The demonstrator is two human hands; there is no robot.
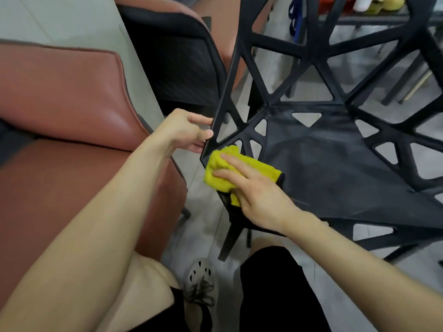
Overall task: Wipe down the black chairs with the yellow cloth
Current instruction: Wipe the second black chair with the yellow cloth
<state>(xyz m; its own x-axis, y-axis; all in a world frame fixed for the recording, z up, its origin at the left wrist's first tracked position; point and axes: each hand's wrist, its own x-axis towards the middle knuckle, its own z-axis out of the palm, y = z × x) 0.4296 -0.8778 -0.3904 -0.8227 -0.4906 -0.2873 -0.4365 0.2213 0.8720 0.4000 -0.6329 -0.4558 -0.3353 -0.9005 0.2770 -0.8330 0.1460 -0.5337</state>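
Note:
A black plastic chair (pixel 335 164) with triangular cut-outs fills the right half of the view, its seat dusty. My left hand (pixel 187 130) grips the chair's left edge where the back meets the seat, fingers curled round the frame. A folded yellow cloth (pixel 218 168) lies on the seat's front left corner. My right hand (pixel 254 188) presses it flat with straight, spread fingers.
A reddish-brown leather chair (pixel 72 116) stands close at the left. Behind it is a black mesh chair (pixel 177 58) against a pale table (pixel 72 22). My legs and a shoe (pixel 201 283) are below. Grey tiled floor shows through the chair.

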